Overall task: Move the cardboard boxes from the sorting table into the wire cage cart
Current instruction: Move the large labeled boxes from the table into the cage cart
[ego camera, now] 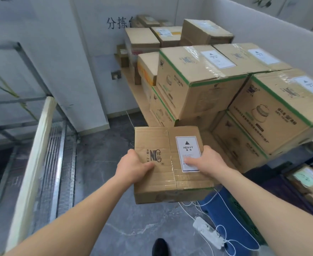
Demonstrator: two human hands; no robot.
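I hold a cardboard box (163, 145) with a white HEAVY label in front of me, above the grey floor. My left hand (133, 166) grips its left side, thumb on the top face. My right hand (206, 160) grips its right side, thumb lying on the label. Behind it, several larger cardboard boxes (198, 78) with green edge stripes are stacked on the sorting table (133, 85). The wire cage cart (55, 145) stands at the left, with its mesh floor and metal frame showing.
A pale board (35, 159) leans along the cart's near side. A white power strip (207, 231) with cords and a blue crate (226, 209) lie on the floor at lower right. A dark crate of parcels (307, 180) sits at far right. My shoe (160, 246) shows below.
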